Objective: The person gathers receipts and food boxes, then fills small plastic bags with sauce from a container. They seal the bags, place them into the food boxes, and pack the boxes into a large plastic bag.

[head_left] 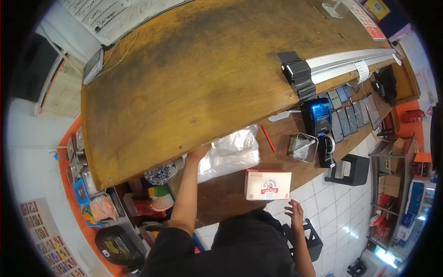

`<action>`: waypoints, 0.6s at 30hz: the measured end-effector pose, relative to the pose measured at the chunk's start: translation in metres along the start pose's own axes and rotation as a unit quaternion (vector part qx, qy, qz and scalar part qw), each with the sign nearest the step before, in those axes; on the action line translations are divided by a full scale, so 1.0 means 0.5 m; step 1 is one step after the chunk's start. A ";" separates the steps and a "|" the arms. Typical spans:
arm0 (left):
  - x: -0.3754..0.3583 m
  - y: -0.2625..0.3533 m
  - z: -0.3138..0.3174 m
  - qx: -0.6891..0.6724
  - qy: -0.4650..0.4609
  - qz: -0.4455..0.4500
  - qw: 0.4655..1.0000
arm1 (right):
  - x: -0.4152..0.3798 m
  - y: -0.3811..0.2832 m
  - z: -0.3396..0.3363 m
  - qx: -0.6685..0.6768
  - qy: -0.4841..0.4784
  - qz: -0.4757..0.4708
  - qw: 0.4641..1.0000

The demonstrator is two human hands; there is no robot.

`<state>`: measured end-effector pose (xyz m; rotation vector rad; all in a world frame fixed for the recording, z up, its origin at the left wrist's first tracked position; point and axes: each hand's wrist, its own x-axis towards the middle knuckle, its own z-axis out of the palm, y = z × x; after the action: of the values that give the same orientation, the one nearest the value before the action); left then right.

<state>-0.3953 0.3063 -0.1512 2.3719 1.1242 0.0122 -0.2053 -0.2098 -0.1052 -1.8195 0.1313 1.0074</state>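
My left hand (198, 153) reaches to the upper shelf's front edge, beside a stack of clear plastic bags (229, 154). The shelf edge covers its fingers, so their grip is hidden. A cream and red box (268, 185) printed "Spicy Chicken Ramen" sits at the front edge of the lower counter (217, 201). Just below the box's right corner is my right hand (295, 214), its fingers apart and nothing in them.
A wide wooden shelf (184, 92) overhangs the counter. On the counter are a red pen (268, 139), a clear container (302, 147), a tape dispenser (326, 151), a blue and black printer (317, 116) and several phones (350, 117). Black stools (349, 170) stand on the tiled floor.
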 end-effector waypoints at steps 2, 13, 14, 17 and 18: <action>-0.001 0.002 0.023 -0.058 0.020 0.010 0.998 | 0.002 -0.006 -0.005 -0.026 -0.008 -0.015 1.000; -0.036 0.170 -0.028 -0.234 0.035 -0.053 0.970 | -0.022 -0.073 -0.018 -0.106 -0.024 -0.059 0.992; -0.043 0.161 -0.034 -0.271 -0.004 -0.052 0.961 | -0.028 -0.067 -0.022 -0.102 -0.026 -0.056 0.993; -0.065 0.171 -0.037 -0.205 0.072 -0.022 0.976 | -0.039 -0.046 -0.036 -0.087 -0.024 -0.044 0.995; -0.060 0.203 -0.056 -0.228 0.039 -0.021 0.973 | -0.046 -0.036 -0.039 -0.082 -0.022 -0.039 0.996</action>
<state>-0.3481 0.2435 -0.0750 1.9511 1.0716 0.3186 -0.1999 -0.2247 -0.0739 -1.9330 -0.0502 1.0278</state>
